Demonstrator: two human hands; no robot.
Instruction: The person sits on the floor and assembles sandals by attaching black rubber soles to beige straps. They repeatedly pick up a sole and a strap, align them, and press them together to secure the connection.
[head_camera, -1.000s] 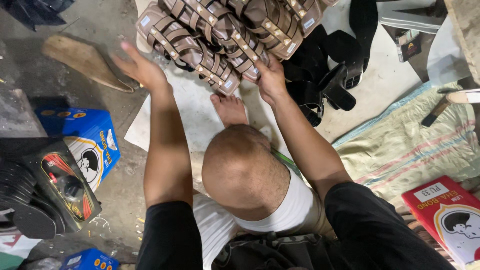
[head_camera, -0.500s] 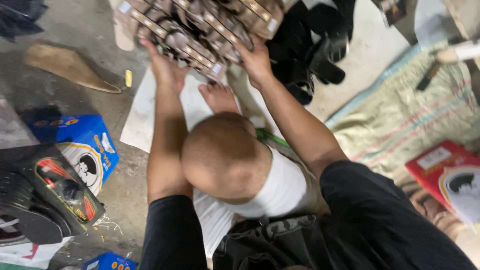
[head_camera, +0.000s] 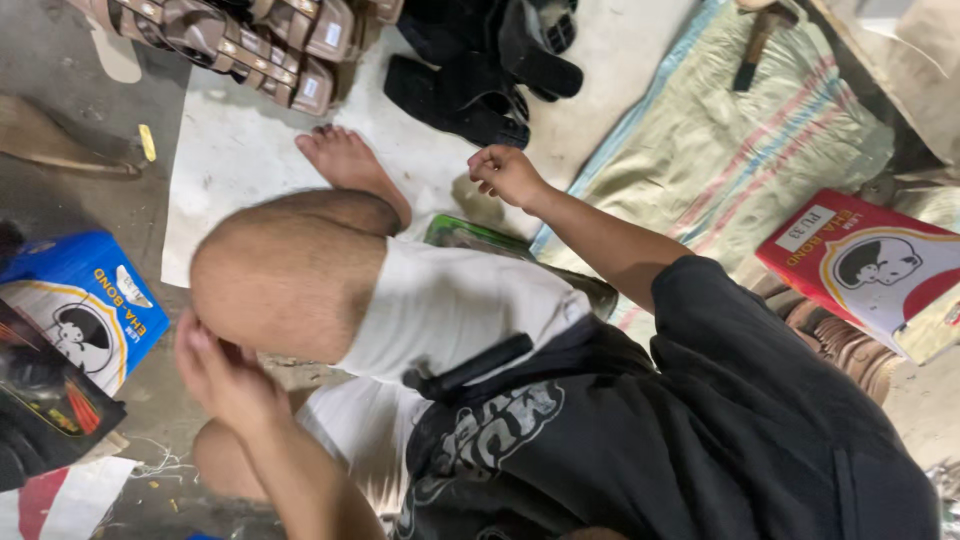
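- The right hand (head_camera: 505, 172) is seen raised above the floor with its fingers curled into a loose fist; whether anything small is held inside cannot be told.
- The left hand (head_camera: 222, 372) is laid against the underside of the bent knee (head_camera: 285, 275), fingers partly open and spread on the skin, with nothing gripped.
- A green object (head_camera: 470, 235) is partly seen just below the right hand, tucked behind the white shorts; its kind cannot be made out.
- The bare foot (head_camera: 350, 165) is rested on a white sheet (head_camera: 230, 160) spread on the floor.
- A row of brown sandal straps (head_camera: 240, 40) is laid at the top edge of the sheet, well apart from both hands.
- Black sandals (head_camera: 480, 70) are heaped beyond the right hand, near it but not touched.
- A blue box (head_camera: 85, 300) is placed near the left hand, and a red box (head_camera: 865, 265) lies on the striped sack (head_camera: 740, 160) to the right.
- A hammer (head_camera: 755, 45) is seen at the far edge of the sack.
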